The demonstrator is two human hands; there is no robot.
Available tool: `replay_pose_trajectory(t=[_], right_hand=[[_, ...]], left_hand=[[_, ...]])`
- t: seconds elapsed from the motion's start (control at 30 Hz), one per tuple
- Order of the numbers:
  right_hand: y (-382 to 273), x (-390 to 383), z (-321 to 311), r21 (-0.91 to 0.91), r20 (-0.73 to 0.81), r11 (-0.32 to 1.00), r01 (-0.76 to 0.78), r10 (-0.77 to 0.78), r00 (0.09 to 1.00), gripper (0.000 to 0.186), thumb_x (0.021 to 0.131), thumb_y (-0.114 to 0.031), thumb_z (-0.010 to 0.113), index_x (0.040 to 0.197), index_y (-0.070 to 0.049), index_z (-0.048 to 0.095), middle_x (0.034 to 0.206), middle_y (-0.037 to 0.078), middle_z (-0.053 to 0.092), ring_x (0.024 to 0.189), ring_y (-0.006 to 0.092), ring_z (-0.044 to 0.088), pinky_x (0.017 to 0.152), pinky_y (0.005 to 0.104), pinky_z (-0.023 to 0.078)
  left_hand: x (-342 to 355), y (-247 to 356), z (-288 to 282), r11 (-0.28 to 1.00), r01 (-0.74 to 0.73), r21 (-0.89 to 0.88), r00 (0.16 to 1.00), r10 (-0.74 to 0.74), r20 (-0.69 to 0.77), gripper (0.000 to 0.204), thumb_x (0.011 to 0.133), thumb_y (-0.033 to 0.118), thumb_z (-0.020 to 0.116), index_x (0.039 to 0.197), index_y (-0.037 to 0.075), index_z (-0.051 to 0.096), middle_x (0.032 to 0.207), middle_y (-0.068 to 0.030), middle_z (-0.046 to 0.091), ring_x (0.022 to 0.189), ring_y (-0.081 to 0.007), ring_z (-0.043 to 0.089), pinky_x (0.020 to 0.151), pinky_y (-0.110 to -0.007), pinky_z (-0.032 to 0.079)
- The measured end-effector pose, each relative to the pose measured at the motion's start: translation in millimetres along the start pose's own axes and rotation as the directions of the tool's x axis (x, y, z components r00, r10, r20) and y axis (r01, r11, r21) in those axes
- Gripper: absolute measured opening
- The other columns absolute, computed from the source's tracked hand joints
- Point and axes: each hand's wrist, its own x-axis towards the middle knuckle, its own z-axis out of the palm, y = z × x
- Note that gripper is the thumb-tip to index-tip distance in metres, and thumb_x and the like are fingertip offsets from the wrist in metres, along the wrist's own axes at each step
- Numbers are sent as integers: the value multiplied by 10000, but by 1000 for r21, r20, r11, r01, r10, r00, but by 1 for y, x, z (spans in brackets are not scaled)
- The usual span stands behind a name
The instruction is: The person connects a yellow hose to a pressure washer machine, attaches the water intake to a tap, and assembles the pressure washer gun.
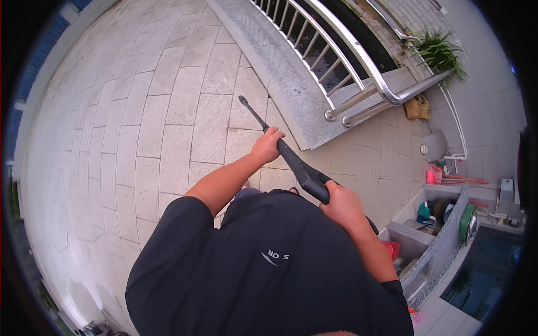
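Observation:
A black pressure washer gun runs diagonally in front of my body, its thin lance pointing away and to the left over the paving. My left hand is wrapped round the front of its body, where the lance begins. At the rear, my right hand grips the handle; the trigger is hidden. The dark nozzle hangs above the pale tiles, and no spray shows. Below my right hand a short piece of black hose comes into sight beside my forearm.
Ahead to the right, a steel railing stands on a grey stone kerb beside dark water. Farther right are a green plant, a brown rock, a pink dustpan and a stone-walled basin holding assorted items.

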Motion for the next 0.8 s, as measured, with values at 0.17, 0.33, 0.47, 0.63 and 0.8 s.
replay_pose_trajectory(t=[0.17,0.33,0.47,0.63,0.8], right_hand=[[-1,-2,5,-30,-52,1000,-5,3,999,284,724,-108,689,974,5,612,875,213,706,826,400,689,763,470,551],[2,2,4,-11,-35,1000,-11,11,999,347,715,-106,699,1043,-19,625,935,220,703,868,417,671,775,494,536],[4,3,7,-14,-11,1000,-25,24,1000,341,713,-98,697,1039,-25,625,930,216,701,858,418,668,761,496,534],[4,3,8,-41,-77,999,23,-26,997,332,714,-115,709,1015,-10,618,896,205,708,833,392,688,761,474,551],[1,2,9,-38,-108,999,28,-32,994,339,718,-116,709,1030,-13,624,900,198,710,830,389,688,756,476,548]], left_hand=[[4,3,6,996,-12,-86,995,3,-102,399,804,53,716,1193,100,644,1384,-193,529,1175,-407,586,955,-419,514],[13,17,-12,997,46,-55,999,-44,29,403,807,56,708,1202,109,645,1391,-194,529,1161,-413,597,944,-437,521],[4,11,-6,998,62,1,994,-62,91,389,810,63,709,1192,106,650,1397,-189,531,1156,-411,605,945,-434,525],[18,13,-10,999,-16,-49,994,11,-112,375,821,25,676,1189,88,643,1410,-209,512,1157,-416,602,944,-431,523],[21,10,-13,999,-42,-24,995,40,-89,366,816,29,673,1176,94,645,1405,-211,515,1099,-426,625,929,-440,527]])
